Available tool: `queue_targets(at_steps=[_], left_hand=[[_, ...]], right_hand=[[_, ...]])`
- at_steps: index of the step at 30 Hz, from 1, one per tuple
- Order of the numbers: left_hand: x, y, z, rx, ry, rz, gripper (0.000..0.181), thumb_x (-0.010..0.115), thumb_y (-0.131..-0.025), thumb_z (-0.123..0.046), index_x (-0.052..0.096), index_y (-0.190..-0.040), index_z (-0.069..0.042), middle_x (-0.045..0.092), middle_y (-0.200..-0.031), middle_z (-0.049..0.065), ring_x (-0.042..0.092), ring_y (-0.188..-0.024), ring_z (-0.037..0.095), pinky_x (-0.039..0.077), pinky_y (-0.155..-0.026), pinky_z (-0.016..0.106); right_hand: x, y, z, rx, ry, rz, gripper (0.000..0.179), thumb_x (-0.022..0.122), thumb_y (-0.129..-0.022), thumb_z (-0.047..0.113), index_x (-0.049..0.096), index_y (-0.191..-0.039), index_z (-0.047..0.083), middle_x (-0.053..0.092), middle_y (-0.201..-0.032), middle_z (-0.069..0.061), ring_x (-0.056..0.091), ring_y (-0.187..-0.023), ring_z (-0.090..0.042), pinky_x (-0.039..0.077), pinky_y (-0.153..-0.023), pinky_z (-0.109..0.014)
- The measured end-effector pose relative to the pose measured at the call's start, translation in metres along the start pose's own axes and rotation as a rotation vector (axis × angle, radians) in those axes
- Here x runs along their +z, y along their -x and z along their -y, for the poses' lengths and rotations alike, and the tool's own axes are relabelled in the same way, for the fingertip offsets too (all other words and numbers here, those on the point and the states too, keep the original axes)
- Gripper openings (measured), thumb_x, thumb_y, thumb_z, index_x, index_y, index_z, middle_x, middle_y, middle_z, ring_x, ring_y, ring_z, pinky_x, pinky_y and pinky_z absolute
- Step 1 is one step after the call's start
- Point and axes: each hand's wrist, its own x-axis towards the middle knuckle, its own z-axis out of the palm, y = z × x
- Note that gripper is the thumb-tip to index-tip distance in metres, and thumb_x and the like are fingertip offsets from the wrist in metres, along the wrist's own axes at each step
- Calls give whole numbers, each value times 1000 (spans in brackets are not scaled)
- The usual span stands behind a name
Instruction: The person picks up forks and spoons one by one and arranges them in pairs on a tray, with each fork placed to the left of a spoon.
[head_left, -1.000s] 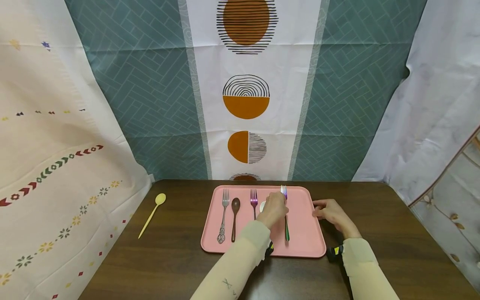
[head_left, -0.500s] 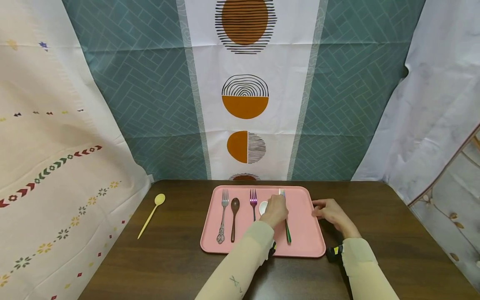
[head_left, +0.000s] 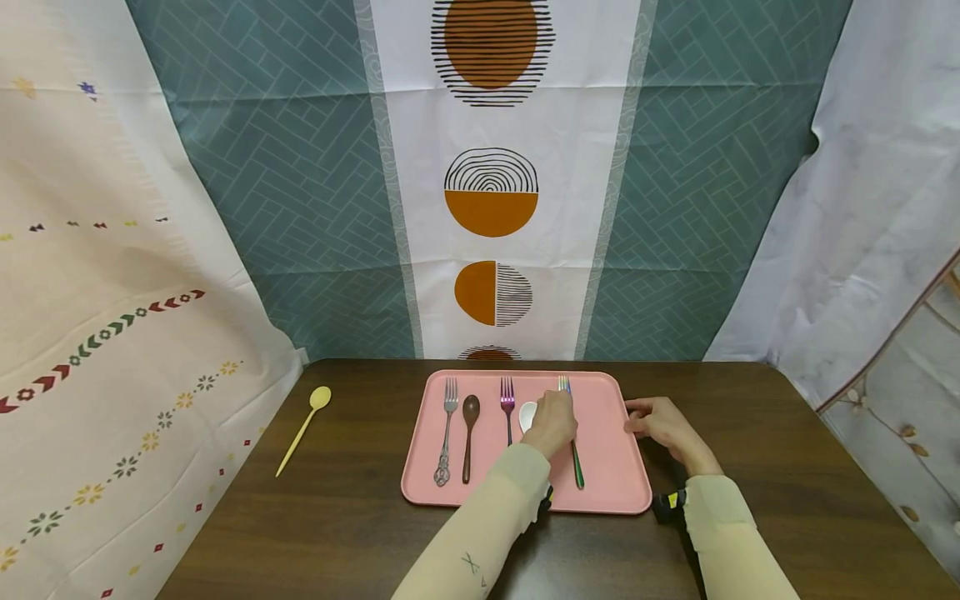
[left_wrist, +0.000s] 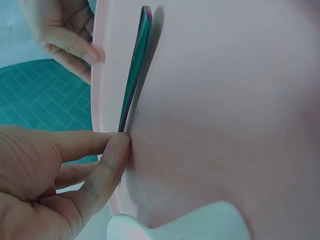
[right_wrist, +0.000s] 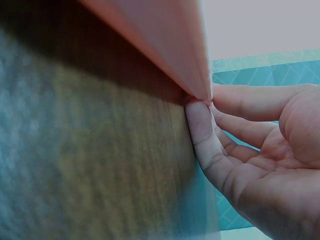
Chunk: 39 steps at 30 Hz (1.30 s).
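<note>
My left hand (head_left: 551, 423) pinches the handle of a green iridescent fork (left_wrist: 134, 75) between thumb and fingertips, over the right part of a pink tray (head_left: 611, 467). The fork's tines show beyond the hand in the head view, and its handle end points toward me. Just left of that hand lies a white spoon (head_left: 527, 414), its handle hidden by the hand and sleeve. At the tray's right edge my right hand (head_left: 666, 429) grips the rim between thumb and fingers, as the right wrist view shows up close.
Left of my hand on the tray lie a purple fork (head_left: 507, 400), a dark brown spoon (head_left: 470, 412) and a silver fork (head_left: 448, 412) with an ornate handle. A yellow spoon (head_left: 318, 398) rests on the wooden table (head_left: 360, 533) to the left. Patterned cloth (head_left: 495, 217) hangs behind.
The left hand has shifted slightly right and toward me. The green fork has turned a little, its tines leftward and handle end rightward. More of the white spoon shows. The right hand has stayed put.
</note>
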Motion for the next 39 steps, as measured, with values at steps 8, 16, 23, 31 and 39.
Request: queue_targets(at_steps=[8, 16, 23, 31, 39], left_hand=[[1, 3, -1, -3, 1, 4, 5, 67, -92, 3, 72, -92, 5, 65, -75, 12, 58, -58, 17, 49, -52, 27], [0, 4, -2, -7, 7, 18, 5, 67, -93, 3, 72, -94, 3, 63, -72, 10, 56, -56, 16, 46, -49, 24], [3, 4, -1, -27, -15, 2, 4, 70, -91, 2, 71, -87, 1, 65, -72, 10, 58, -58, 16, 48, -51, 25], [2, 4, 0, -3, -21, 9, 7, 73, -91, -4, 72, -89, 2, 63, -74, 11, 57, -59, 16, 48, -52, 25], [3, 2, 1, -12, -26, 13, 8, 75, -90, -5, 71, -87, 1, 64, -75, 11, 58, -60, 17, 49, -53, 26]], right_hand=[[0, -1, -2, -4, 16, 1, 53, 64, -89, -5, 51, -137, -23, 64, -87, -11, 63, -83, -22, 60, -85, -42], [0, -2, -2, -5, 11, 0, 53, 64, -89, -6, 50, -137, -23, 64, -87, -11, 64, -83, -22, 60, -84, -42], [-1, -2, -3, -12, 11, 7, 55, 65, -88, -4, 49, -137, -24, 63, -86, -9, 63, -83, -21, 60, -83, -39], [0, 0, 1, -5, 10, 5, 54, 64, -89, -5, 49, -137, -23, 63, -87, -11, 63, -83, -22, 60, -84, -42], [0, -1, 0, 8, 23, -3, 53, 65, -89, -5, 50, -138, -22, 64, -87, -10, 63, -83, -22, 59, -85, -43]])
